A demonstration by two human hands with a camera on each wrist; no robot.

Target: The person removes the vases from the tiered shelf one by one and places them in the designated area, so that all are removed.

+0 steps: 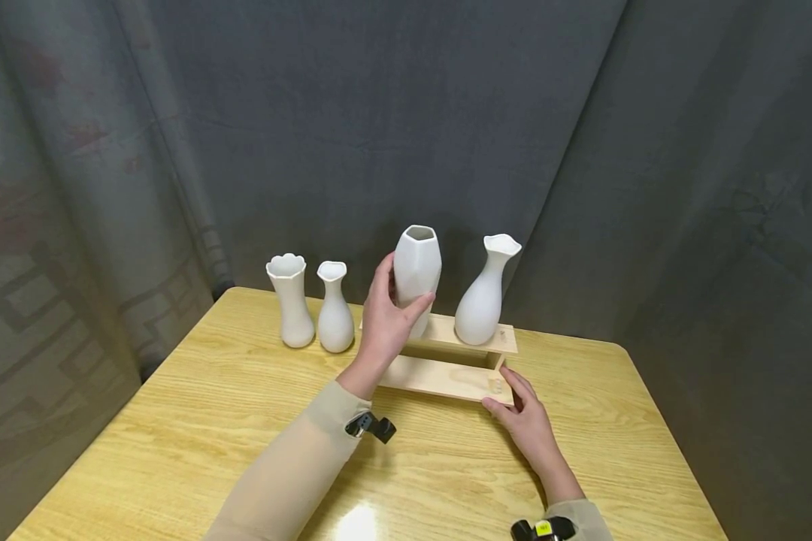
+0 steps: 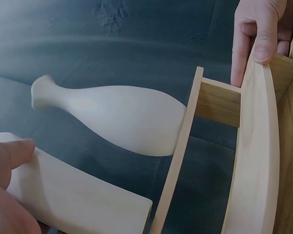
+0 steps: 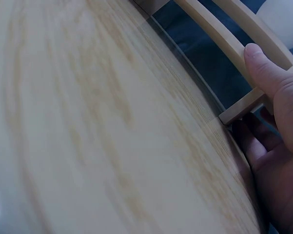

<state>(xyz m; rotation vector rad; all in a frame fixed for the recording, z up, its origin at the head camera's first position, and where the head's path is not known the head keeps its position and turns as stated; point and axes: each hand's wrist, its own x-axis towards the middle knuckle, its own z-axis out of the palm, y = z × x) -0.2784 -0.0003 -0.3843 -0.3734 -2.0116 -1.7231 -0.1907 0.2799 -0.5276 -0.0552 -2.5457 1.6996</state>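
Left hand (image 1: 387,319): thumb and fingers wrapped round a tall white faceted vase (image 1: 417,263), matte, ceramic-looking, flat planes meeting at soft edges, polygonal mouth. Vase upright, its base at the upper board of a pale two-tier wooden stand (image 1: 446,378); cannot tell whether it touches. Stand: smooth planed boards, fine straight grain, short upright between tiers.

Right hand (image 1: 528,424): grips the near right end of the stand's lower tier, thumb over the board, fingers round the end.

Right of the left hand, on the upper tier: a white pear-shaped vase (image 1: 480,304), narrow neck, flared wavy lip. Left of that hand, on the table: a small white bulbous vase (image 1: 336,323) with wavy lip; beyond it a white waisted vase (image 1: 293,300) with scalloped rim.

Under both hands, a yellow wood-grain table (image 1: 616,436), glossy, bright glare nearer than the left hand. Beyond the hands, dark grey cloth curtains (image 1: 379,113); far left, a paler patterned curtain (image 1: 47,300).
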